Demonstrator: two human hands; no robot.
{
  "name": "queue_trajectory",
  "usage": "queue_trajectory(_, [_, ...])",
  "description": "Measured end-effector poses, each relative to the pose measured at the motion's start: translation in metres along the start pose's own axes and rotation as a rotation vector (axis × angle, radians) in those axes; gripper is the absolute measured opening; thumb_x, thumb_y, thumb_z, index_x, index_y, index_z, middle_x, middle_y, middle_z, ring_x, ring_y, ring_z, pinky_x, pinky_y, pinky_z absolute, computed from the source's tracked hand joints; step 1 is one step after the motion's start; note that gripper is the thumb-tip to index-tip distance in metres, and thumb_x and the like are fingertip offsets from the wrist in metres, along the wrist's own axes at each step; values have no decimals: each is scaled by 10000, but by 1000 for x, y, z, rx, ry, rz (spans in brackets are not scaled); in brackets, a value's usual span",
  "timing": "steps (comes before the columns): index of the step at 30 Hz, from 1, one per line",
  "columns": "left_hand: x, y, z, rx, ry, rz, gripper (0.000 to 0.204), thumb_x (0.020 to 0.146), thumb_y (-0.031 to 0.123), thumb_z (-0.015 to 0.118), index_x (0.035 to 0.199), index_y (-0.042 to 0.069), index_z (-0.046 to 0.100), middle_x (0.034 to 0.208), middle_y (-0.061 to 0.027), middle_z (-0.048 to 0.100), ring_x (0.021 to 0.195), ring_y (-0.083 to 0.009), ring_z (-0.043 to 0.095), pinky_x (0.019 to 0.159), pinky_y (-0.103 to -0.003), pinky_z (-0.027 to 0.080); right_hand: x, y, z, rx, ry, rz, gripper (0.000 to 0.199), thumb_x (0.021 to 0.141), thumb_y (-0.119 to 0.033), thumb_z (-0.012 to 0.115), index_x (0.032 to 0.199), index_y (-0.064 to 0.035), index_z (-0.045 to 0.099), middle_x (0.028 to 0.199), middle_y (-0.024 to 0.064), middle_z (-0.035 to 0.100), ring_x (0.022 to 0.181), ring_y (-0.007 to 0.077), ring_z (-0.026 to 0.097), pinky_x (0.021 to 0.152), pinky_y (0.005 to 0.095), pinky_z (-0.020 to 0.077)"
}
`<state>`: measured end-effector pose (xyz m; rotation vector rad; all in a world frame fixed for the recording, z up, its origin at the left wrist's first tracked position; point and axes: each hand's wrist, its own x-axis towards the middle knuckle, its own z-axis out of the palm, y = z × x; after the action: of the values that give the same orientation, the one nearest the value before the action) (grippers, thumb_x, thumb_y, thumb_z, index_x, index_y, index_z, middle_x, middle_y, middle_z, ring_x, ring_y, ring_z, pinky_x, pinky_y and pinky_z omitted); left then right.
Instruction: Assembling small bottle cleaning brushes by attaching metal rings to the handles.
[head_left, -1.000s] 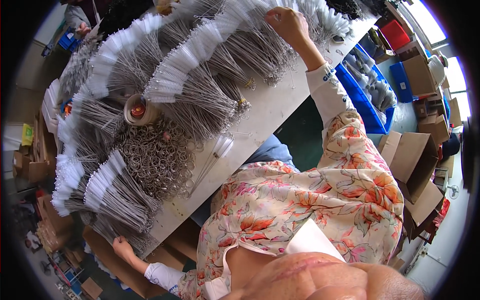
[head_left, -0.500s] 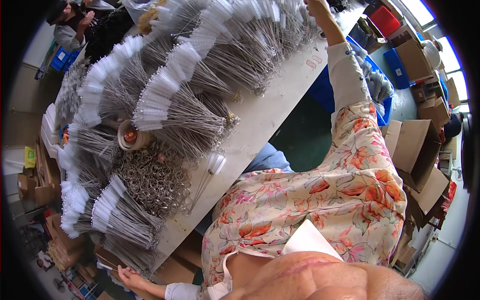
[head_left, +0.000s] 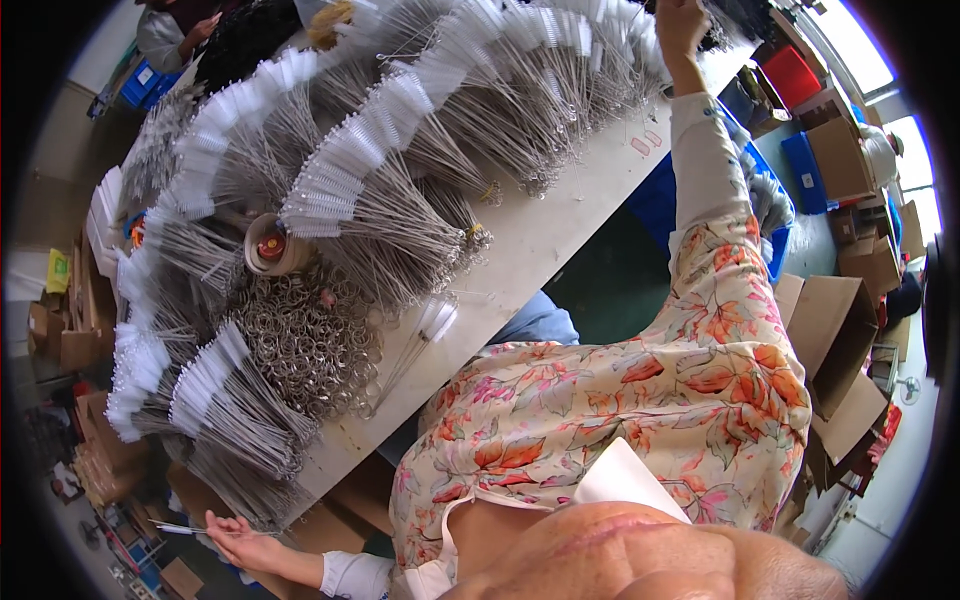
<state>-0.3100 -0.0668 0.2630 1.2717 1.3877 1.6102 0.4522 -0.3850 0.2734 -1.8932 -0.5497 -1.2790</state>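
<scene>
At the lower left, my left hand (head_left: 240,543) is closed on a thin wire-handled brush (head_left: 180,528) with a white head, held past the table's end. My right hand (head_left: 683,30) reaches to the top edge beside the far piles; its fingers look curled, and what they hold, if anything, cannot be made out. Bundles of white-bristled wire brushes (head_left: 385,225) cover much of the table (head_left: 545,245). Next to them lies a heap of metal rings (head_left: 300,345). A few loose brushes (head_left: 420,335) lie at the near edge.
A round container (head_left: 275,246) with a red item inside stands by the rings. Below the table's right side is a blue crate (head_left: 775,215) of brushes. Open cardboard boxes (head_left: 835,340) stand at right. Another person's hand (head_left: 200,35) shows at the far left.
My left hand has shifted slightly left with the brush. The right hand has moved a little to the right at the top edge, and the view has shifted slightly.
</scene>
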Motion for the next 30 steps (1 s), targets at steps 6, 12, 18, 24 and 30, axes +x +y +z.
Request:
queue_trajectory(6, [-79,28,75,-85,-410,164,387,939,196,441,1065,-158,534,670,-23,430,520,-72,297,462,-204,250,-31,-207,-56,1096,-645,338,257,953,-305,457,870,-71,523,787,-10,458,716,97,478,645,258,418])
queue_trajectory(12, [-153,32,190,-227,-970,286,209,876,12,532,1077,-12,581,783,-35,572,575,-63,514,495,-206,413,-167,-359,-78,1710,-1309,653,152,938,-106,479,1049,-25,544,1015,46,546,995,151,509,830,299,454])
queue_trajectory(18, [-135,16,194,-225,-664,864,154,844,-44,559,986,-19,505,971,-139,535,776,-213,624,690,-280,511,-199,-368,-86,1506,-1077,383,266,908,-207,562,1111,-41,608,1126,53,563,1077,148,497,885,261,407])
queue_trajectory(24, [-168,-13,186,-189,-750,833,214,751,-10,658,955,-1,595,1009,-116,554,809,-216,599,676,-274,517,-242,-374,-88,1946,-1294,1552,227,945,-252,474,1007,-55,567,953,59,625,824,149,599,737,284,494])
queue_trajectory(30, [-148,6,162,-64,-856,1037,432,640,36,770,1049,34,629,1126,-109,489,1023,-251,515,840,-332,471,-204,-379,-96,1818,-1472,1439,210,952,-214,455,977,-39,568,724,-28,485,649,73,430,599,229,404])
